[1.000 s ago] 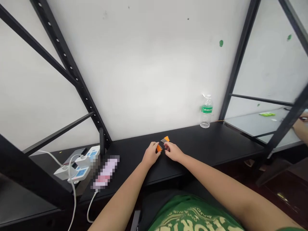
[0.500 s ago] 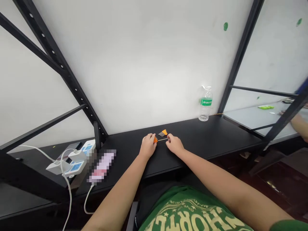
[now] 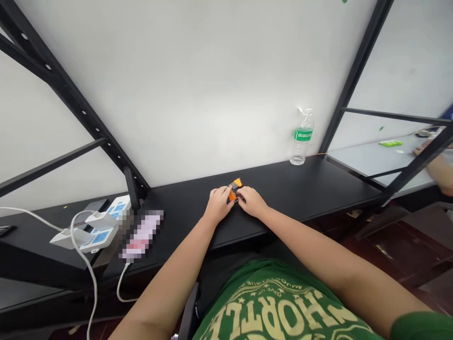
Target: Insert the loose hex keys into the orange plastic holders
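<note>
My left hand (image 3: 218, 203) is closed on a small orange plastic holder (image 3: 232, 195), pinched between thumb and fingers just above the black tabletop. Right beside it is my right hand (image 3: 252, 201), its fingers bent together at the holder's right side. They pinch a thin metal rod, like a hex key, mostly hidden by the fingertips. Just behind both hands lies a second orange holder (image 3: 238, 182), fan-shaped, with several thin metal rods sticking out to its left.
A clear plastic bottle (image 3: 300, 141) with a green label stands by the wall. At left lie a blurred-out phone (image 3: 143, 234) on a white cable and a white power strip (image 3: 108, 224) with plugs. Black metal frame posts (image 3: 354, 80) rise either side. Another person's arm (image 3: 439, 165) shows far right.
My hands have come closer together, the right moving left toward the orange holder. The rod that stretched between them is now mostly hidden. The camera view has shifted slightly.
</note>
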### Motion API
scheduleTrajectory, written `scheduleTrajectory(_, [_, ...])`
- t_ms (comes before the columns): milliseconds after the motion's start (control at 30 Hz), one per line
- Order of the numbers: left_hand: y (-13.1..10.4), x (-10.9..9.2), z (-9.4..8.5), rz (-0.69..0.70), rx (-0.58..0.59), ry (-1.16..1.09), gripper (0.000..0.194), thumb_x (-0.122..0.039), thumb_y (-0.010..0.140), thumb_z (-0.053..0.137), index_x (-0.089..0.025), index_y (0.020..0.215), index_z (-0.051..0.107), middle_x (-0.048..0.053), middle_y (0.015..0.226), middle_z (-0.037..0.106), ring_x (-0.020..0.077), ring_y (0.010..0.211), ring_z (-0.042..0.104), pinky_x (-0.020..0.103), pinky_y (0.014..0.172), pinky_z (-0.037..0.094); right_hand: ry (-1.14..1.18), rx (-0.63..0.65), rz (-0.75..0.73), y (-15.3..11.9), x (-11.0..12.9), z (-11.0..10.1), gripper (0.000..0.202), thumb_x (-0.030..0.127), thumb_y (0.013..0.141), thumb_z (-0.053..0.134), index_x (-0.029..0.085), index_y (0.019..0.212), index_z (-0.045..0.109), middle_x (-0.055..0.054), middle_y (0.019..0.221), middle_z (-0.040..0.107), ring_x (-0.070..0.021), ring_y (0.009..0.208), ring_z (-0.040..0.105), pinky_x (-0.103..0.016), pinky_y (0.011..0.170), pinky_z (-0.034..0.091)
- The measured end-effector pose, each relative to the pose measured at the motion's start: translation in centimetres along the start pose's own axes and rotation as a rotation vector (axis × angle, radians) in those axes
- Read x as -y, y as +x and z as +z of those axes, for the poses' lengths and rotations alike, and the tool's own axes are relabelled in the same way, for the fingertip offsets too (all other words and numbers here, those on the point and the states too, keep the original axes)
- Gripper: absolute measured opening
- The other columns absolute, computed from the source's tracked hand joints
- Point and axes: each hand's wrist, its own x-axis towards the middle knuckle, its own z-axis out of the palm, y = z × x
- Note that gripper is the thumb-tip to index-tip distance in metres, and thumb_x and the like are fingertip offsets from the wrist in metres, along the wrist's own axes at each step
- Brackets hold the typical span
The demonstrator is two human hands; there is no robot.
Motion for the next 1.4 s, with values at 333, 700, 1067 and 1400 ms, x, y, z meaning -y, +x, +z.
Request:
scheduleTrajectory(333, [0.4, -0.2, 0.4, 0.029, 0.019, -0.012, 0.048, -0.024, 0.091, 0.063, -0.019, 0.139, 0.059, 0.014, 0.133, 0.068, 0.0276, 0.126, 0.062, 0.046, 0.117, 0.036, -0.009, 0.002, -0.088, 0.2, -0.1, 0.3, 0.023, 0.013, 0.095, 0.049, 0.016, 0.111, 0.064, -0.011, 0.109, 0.068, -0.0241, 0.100, 0.058, -0.035, 0.092, 0.043])
scheduleTrajectory(700, [0.9, -0.4, 0.4, -0.068, -0.020, 0.015, 0.044, -0.028, 0.091, 0.062, -0.022, 0.135, 0.060, 0.012, 0.133, 0.068, 0.0291, 0.125, 0.062, 0.048, 0.115, 0.035, -0.028, -0.079, 0.006, 0.7, -1.6, 0.1, 0.018, 0.012, 0.092, 0.053, 0.018, 0.102, 0.066, -0.011, 0.108, 0.068, -0.0261, 0.102, 0.058, -0.038, 0.089, 0.041])
scheduleTrajectory(1067, [1.2, -1.0, 0.6, -0.034, 0.002, -0.040, 0.045, -0.033, 0.094, 0.060, -0.021, 0.136, 0.059, 0.012, 0.134, 0.067, 0.0275, 0.127, 0.060, 0.044, 0.114, 0.033, -0.033, -0.075, -0.091, 0.9, -1.7, 0.1, 0.014, 0.013, 0.096, 0.050, 0.018, 0.099, 0.063, -0.010, 0.100, 0.068, -0.0250, 0.093, 0.056, -0.035, 0.085, 0.040])
scheduleTrajectory(1400, [1.4, -0.8, 0.2, -0.086, 0.073, 0.016, 0.045, -0.026, 0.090, 0.062, -0.021, 0.135, 0.059, 0.011, 0.136, 0.065, 0.0271, 0.127, 0.059, 0.044, 0.108, 0.038, -0.078, -0.129, 0.215, 1.3, -2.8, -0.3, 0.013, 0.013, 0.086, 0.051, 0.018, 0.089, 0.062, -0.005, 0.088, 0.065, -0.0228, 0.084, 0.057, -0.034, 0.081, 0.037])
